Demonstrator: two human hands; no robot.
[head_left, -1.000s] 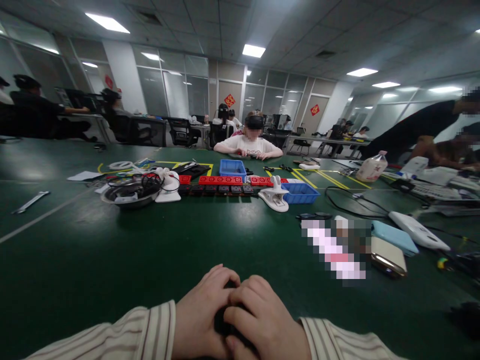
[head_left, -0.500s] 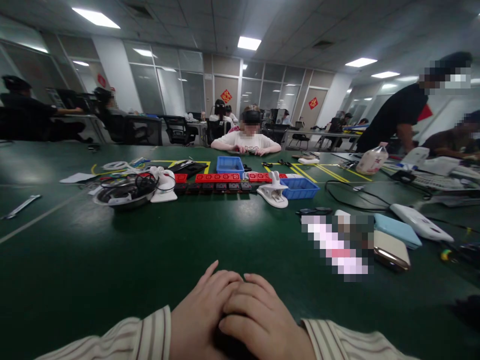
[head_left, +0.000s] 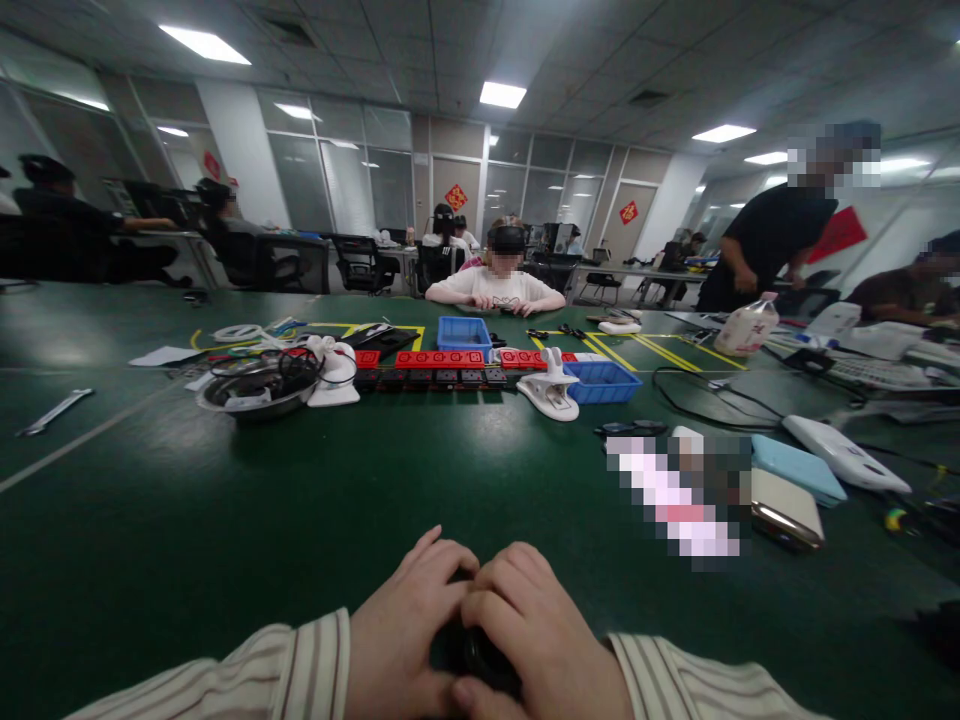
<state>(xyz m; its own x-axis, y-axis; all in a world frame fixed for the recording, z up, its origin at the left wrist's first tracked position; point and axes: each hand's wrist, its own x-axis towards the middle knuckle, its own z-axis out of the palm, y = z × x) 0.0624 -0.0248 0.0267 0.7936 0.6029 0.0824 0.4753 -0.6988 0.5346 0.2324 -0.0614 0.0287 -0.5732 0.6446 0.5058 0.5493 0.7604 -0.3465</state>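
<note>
At the table's near edge, my left hand (head_left: 409, 625) and my right hand (head_left: 536, 625) meet with curled fingers. Between the palms shows part of a black rounded object (head_left: 487, 660); its kind is hidden by the fingers. My right hand wraps over it from above, fingertips against my left hand. My left hand closes in from the other side, its thumb low by the object and one finger sticking up. Both wrists come out of striped cream sleeves. Green tabletop (head_left: 315, 530) lies around the hands.
Across the middle stand a metal bowl (head_left: 247, 405) of cables, a red and black strip of modules (head_left: 442, 360), a white clip (head_left: 551, 390) and a blue bin (head_left: 604, 382). A wrench (head_left: 56, 412) lies left; a beige case (head_left: 784, 505) lies right. A person (head_left: 499, 285) sits opposite.
My right hand's fingers have lifted and drawn together, and the black object now shows between my hands. The view has tipped slightly. The standing person at the right has straightened up.
</note>
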